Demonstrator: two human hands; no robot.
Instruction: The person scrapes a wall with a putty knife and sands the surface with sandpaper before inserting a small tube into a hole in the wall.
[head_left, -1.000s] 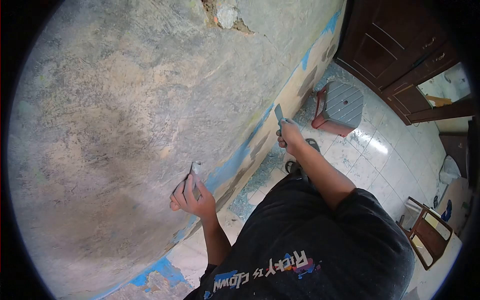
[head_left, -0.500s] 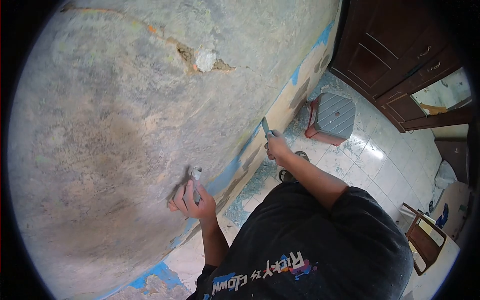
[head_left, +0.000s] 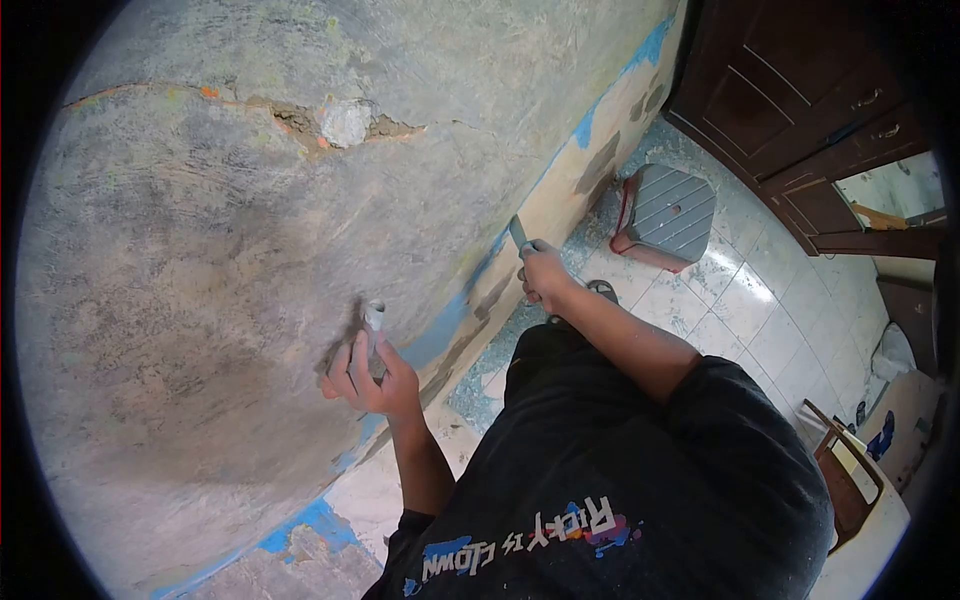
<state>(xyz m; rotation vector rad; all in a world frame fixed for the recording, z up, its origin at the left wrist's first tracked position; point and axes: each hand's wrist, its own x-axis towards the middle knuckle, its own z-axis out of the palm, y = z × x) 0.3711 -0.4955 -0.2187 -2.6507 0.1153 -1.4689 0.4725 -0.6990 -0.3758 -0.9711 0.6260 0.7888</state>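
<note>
My right hand (head_left: 543, 273) is closed round the handle of a scraper (head_left: 517, 232), whose blade touches the wall (head_left: 250, 220) along the edge of a blue paint strip (head_left: 440, 335). At the lower middle, my left hand (head_left: 372, 375) is against the grey wall, thumb and fingers round a small pale grey object (head_left: 374, 314) that I cannot identify. Above, a crack runs across the wall to a broken patch with a white lump (head_left: 346, 123) in it.
A grey-topped stool (head_left: 675, 215) stands on the tiled floor (head_left: 745, 300), which has scattered debris. Dark wooden cabinets (head_left: 770, 95) are at the upper right, a wooden chair (head_left: 848, 490) at the lower right. A sandal shows beside my right forearm.
The view has shifted a little. My right hand and the scraper have moved slightly up and left along the blue edge. Both hands keep their hold.
</note>
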